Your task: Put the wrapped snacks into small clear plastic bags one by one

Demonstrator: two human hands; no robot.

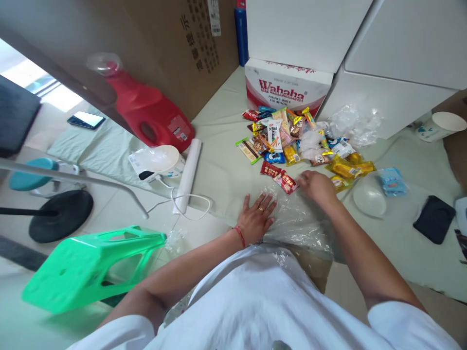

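Observation:
My left hand (255, 218) lies flat with fingers spread on a clear plastic bag (310, 226) at the table's near edge. Just right of it, my right hand (317, 185) is closed, its fingertips pressed together beside the right end of a red snack packet (286, 182). Whether they pinch the packet or the bag's film cannot be made out. Another, darker red packet (270, 169) lies against the first. Beyond them spreads a pile of small wrapped snacks (274, 136). Yellow-wrapped snacks (348, 169) lie past my right hand.
A Wahaha carton (288, 90) stands behind the pile, crumpled clear plastic (355, 124) beside it. Left are a red jug (149, 109), a paper cup (171, 160), a white roll (188, 177) and a cable. A green stool (91, 267) lies on the floor. A black pouch (434, 219) sits right.

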